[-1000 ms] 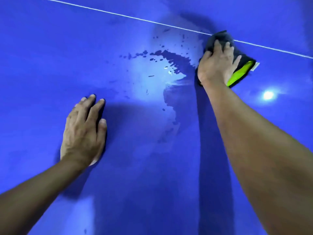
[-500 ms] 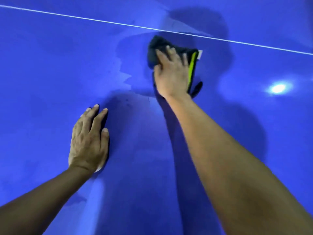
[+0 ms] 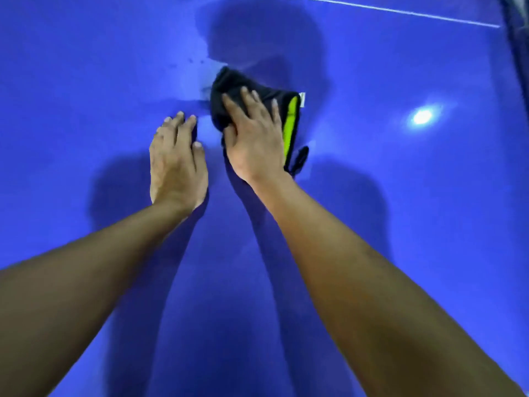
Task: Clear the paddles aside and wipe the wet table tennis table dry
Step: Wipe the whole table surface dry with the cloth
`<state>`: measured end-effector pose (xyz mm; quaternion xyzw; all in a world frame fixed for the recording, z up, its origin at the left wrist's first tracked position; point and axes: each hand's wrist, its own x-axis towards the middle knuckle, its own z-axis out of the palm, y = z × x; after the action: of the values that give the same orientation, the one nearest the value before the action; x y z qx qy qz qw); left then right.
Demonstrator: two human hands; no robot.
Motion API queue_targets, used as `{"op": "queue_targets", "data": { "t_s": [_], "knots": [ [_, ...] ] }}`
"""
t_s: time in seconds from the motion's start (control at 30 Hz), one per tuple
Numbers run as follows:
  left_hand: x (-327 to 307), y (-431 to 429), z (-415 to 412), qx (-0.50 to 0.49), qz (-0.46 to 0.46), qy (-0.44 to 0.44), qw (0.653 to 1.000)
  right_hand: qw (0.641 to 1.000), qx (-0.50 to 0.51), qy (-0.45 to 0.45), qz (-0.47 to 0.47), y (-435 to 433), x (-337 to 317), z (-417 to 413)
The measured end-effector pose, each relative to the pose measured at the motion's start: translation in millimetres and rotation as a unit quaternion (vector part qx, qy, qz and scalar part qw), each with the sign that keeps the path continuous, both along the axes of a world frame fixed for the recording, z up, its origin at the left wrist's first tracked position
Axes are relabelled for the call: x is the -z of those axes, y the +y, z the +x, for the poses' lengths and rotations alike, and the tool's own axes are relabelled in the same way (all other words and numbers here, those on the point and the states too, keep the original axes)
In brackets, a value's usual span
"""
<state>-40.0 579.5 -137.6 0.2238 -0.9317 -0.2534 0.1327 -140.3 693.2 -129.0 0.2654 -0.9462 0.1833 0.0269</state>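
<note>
Round light glare [image 3: 422, 116] at right; perhaps netting [image 3: 516, 35] darkens the top-right corner.

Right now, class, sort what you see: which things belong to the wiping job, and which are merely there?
Job: black cloth, right hand pressing it, left hand resting on the blue table, wet patch.
Merely there: white line, lamp reflection.

Your cloth [image 3: 229, 85] is dark, with a lime-green band and a small white tag on its right edge. It lies bunched on the glossy blue table [image 3: 400, 224], near mid-view. A paler wet patch and a few droplets [image 3: 190, 61] sit just beyond its left end. A white line [image 3: 400, 11] crosses the table's far right.
</note>
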Motion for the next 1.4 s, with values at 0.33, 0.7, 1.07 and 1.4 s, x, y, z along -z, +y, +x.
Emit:
{"op": "queue_targets", "data": {
  "t_s": [0.33, 0.7, 1.07, 1.4],
  "knots": [
    [-9, -15, 73, 0.168, -0.115, -0.079, 0.976, 0.952, 0.302, -0.045, 0.007, 120, -8, 46],
    [-33, 4, 68, 0.110, -0.051, -0.099, 0.988, 0.997, 0.069, -0.029, -0.028, 83, -5, 268],
    [-31, 85, 12, 0.189, -0.051, -0.067, 0.978, 0.975, 0.217, -0.014, -0.047, 159, 6, 100],
    [-22, 154, -83, 0.160, -0.116, -0.055, 0.979, 0.992, 0.114, -0.044, 0.020, 199, -4, -232]
  ]
}}
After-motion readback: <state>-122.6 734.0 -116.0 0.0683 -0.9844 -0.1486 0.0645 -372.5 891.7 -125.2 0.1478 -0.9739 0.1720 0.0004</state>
